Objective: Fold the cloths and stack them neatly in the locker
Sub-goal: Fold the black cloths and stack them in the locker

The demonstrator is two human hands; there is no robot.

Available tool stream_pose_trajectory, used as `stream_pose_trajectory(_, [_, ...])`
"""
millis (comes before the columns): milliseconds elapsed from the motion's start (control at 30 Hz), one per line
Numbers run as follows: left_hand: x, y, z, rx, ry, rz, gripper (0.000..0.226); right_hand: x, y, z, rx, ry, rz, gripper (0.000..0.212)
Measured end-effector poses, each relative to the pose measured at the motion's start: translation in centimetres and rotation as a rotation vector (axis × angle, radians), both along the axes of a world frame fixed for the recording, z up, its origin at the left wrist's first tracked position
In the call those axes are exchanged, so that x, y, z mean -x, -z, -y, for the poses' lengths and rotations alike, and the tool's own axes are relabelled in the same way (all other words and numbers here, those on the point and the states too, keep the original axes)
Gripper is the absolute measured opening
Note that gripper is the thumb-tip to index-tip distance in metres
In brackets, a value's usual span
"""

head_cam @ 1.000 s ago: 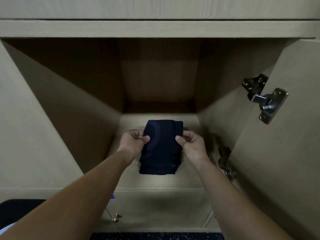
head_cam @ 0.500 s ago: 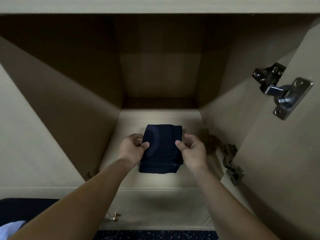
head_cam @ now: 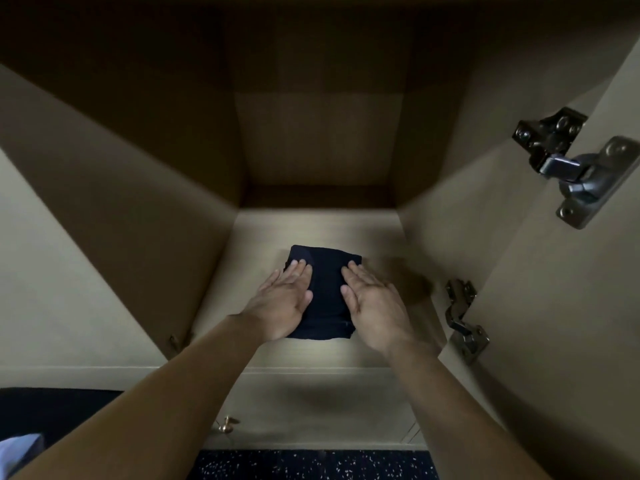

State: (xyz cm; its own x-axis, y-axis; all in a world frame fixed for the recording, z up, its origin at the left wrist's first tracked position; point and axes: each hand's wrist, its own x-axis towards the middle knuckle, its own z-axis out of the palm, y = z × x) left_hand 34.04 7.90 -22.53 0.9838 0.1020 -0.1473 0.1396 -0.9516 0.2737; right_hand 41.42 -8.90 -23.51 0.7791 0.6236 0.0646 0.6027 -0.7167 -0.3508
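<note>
A folded dark navy cloth (head_cam: 325, 289) lies flat on the locker's wooden shelf (head_cam: 322, 226), near its front. My left hand (head_cam: 282, 303) rests palm down on the cloth's left side, fingers straight. My right hand (head_cam: 374, 303) lies flat along the cloth's right edge, fingers straight, partly on the shelf. Both hands cover the cloth's side edges. The rest of the shelf behind the cloth is bare.
The locker door (head_cam: 571, 306) stands open on the right, with metal hinges at top (head_cam: 575, 168) and bottom (head_cam: 464, 320). A small brass knob (head_cam: 227, 426) sits on the panel below. A pale cloth (head_cam: 20, 448) shows at the bottom left corner.
Both hands let go of the cloth's sides and now lie flat on it with straight fingers. The cloth has settled flat on the shelf. The camera moved closer to the locker.
</note>
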Motion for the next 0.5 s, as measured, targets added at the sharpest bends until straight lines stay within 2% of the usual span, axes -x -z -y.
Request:
stream_pose_trajectory(267, [1.4, -1.1, 0.4, -0.005, -0.065, 0.04, 0.057, 0.5, -1.7, -0.1, 0.039, 0.02, -0.096, 0.051])
stream_pose_trajectory(400, [4.8, -3.5, 0.6, 0.047, -0.159, 0.143, 0.057, 2.3, -4.5, 0.5, -0.021, 0.064, -0.035, 0.053])
stream_pose_trajectory(500, [8.0, -5.8, 1.0, 0.0, -0.183, 0.195, 0.053, 4.5, -6.4, 0.9, -0.051, 0.061, 0.007, 0.054])
